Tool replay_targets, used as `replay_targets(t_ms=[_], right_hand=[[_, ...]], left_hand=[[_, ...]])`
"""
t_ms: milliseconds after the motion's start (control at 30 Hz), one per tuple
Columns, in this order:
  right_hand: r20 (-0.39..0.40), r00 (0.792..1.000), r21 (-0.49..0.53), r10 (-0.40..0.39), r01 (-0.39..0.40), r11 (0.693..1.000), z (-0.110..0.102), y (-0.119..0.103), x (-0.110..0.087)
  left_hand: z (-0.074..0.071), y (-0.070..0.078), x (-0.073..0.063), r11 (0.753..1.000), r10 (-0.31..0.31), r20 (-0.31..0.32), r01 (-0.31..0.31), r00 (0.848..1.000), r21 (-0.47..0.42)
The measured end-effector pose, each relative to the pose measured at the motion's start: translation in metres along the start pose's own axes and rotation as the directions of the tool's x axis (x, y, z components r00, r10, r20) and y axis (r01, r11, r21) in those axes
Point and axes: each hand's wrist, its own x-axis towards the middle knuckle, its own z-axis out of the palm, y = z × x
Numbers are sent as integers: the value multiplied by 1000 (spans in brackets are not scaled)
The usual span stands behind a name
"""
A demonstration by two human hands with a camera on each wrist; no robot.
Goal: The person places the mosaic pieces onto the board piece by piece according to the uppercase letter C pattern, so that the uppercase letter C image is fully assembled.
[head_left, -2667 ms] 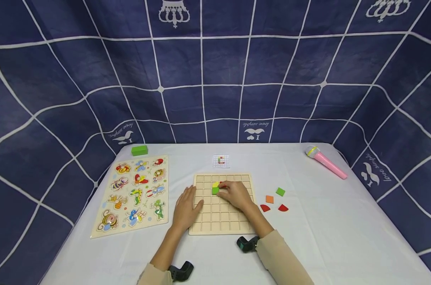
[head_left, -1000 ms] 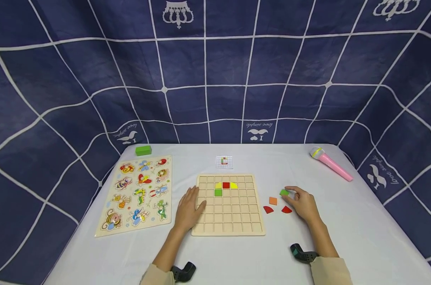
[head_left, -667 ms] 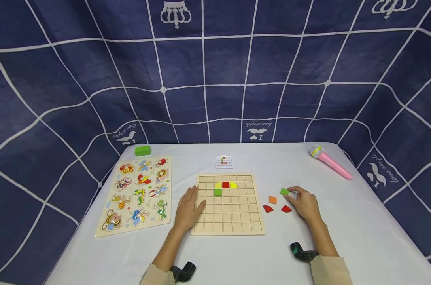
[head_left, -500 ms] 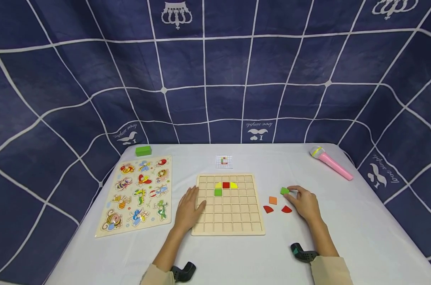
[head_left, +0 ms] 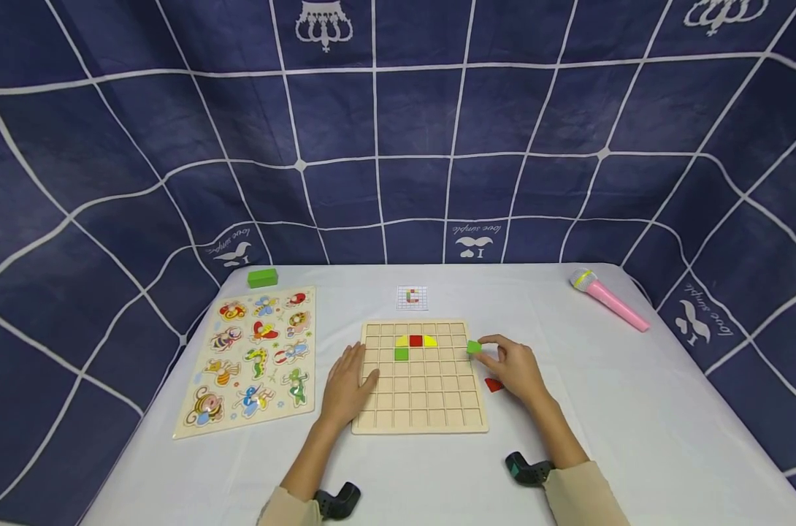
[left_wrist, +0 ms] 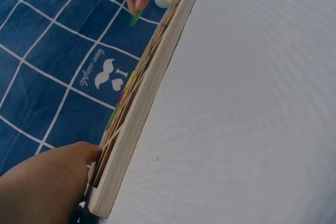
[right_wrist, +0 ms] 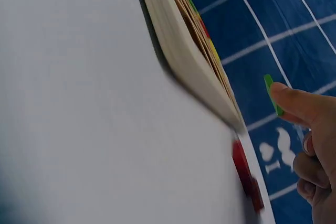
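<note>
Right hand (head_left: 515, 369) pinches a green tile (head_left: 474, 347) between thumb and fingertips, the gap between them only a tile's breadth or less, with the other fingers curled in behind. The tile is off the table (head_left: 608, 409), at the right edge of the board (head_left: 424, 402) and raised above it in both wrist views. The hold is on the tile's right side, so most of it sticks out to the left.

The left hand (head_left: 345, 386) lies with fingers extended along the board's left edge, its thumb out over the grid.

Thin and flat, the tile looks light and stiff, probably painted wood; it should neither bend nor break easily, though the smooth faces might slip or turn under a loose pinch. Its edges near one side are the sensible place to grip, leaving the underside and far corners free. Light pressure should be enough.

In the far part of the board sit a red square (head_left: 415, 341), yellow pieces (head_left: 431, 341) on either side of it, and a green square (head_left: 401, 354) just nearer than the left one. A red piece (head_left: 494, 384) lies right of the board, partly covered by the right hand.
</note>
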Motion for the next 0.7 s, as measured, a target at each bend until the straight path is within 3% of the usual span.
replay_targets(t_ms=[167,467,700], right_hand=[[50,996,42,-77,75,996,23,-25,3],[143,982,65,-124,116,991,59,-54,3],[126,978,41,-165,161,986,78,-67,5]], left_hand=[[0,1,0,1000,-4,3,4,1000,-4],[-1,1,0,1000,-4,-3,4,1000,-4],[-1,0,-1,1000,1,-7,-1,1000,-5]])
